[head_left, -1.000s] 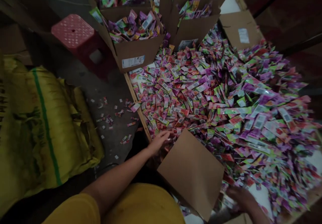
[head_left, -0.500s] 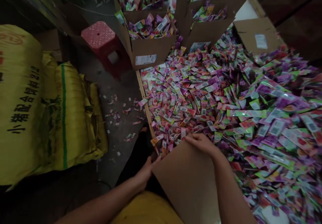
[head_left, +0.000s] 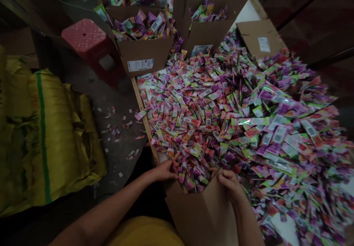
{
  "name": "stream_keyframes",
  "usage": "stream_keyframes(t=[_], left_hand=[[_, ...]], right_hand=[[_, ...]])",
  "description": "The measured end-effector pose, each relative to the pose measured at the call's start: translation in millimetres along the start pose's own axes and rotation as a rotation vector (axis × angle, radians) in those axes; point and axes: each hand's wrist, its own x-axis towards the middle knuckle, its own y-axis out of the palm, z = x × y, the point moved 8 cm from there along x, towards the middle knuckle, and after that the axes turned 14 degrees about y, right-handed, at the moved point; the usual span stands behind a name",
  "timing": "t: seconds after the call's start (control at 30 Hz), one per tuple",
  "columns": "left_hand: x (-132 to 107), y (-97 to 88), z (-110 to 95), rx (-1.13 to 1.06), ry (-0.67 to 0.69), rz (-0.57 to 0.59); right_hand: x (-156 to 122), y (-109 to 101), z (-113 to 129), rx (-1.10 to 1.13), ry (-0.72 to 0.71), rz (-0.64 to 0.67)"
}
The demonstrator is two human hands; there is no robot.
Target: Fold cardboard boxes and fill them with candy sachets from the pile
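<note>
A brown cardboard box [head_left: 190, 216] is tilted against my body at the bottom centre, its mouth facing the heap. Small packets [head_left: 193, 174] in purple, pink and green wrappers lie at its mouth. My left hand [head_left: 166, 170] holds the left side of the mouth, its fingertips by the packets and partly hidden. On the right, my right hand [head_left: 229, 182] grips the upper edge of the box, thumb outside and fingers over the rim. The loose heap of packets [head_left: 249, 128] spreads over the table beyond both hands.
Packet-filled cardboard boxes [head_left: 146, 54] [head_left: 207, 32] stand at the table's far end. A flat cardboard piece [head_left: 258, 36] lies behind the heap. Left of the wooden table edge [head_left: 142, 111] are a red stool [head_left: 85, 36], yellow sacks [head_left: 58, 139] and stray packets on the floor.
The box's flap no longer covers its mouth, and packets now show there. My right hand has moved slightly down and right. The view has shifted right.
</note>
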Motion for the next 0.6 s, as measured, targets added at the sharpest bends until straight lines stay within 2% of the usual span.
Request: stream_keyframes(t=[0.1, 0.2, 0.3, 0.37, 0.43, 0.5, 0.6], left_hand=[[12.3, 15.7, -9.1, 0.265, -0.03, 0.118], [18.1, 34.6, -12.7, 0.531, -0.022, 0.125], [14.6, 51.8, -2.2, 0.464, -0.023, 0.115], [9.8, 55.5, 5.2, 0.343, 0.0, 0.101], [5.8, 53.9, 4.5, 0.243, 0.086, 0.086], [2.5, 50.0, 0.1, 0.17, 0.16, 0.066], [0.3, 49.2, -2.8, 0.191, 0.166, 0.06]], right_hand=[[-0.7, 4.6, 3.4, -0.027, 0.031, 0.014], [3.8, 23.8, 6.5, -0.141, 0.069, 0.087], [13.2, 40.9, 13.9, -0.354, -0.017, 0.073], [18.1, 39.4, 26.3, -0.441, -0.171, -0.069], [19.9, 31.2, 35.5, -0.464, -0.279, -0.206], [22.6, 22.5, 35.1, -0.429, -0.26, -0.227], [23.5, 16.9, 27.7, -0.335, -0.143, -0.108]])
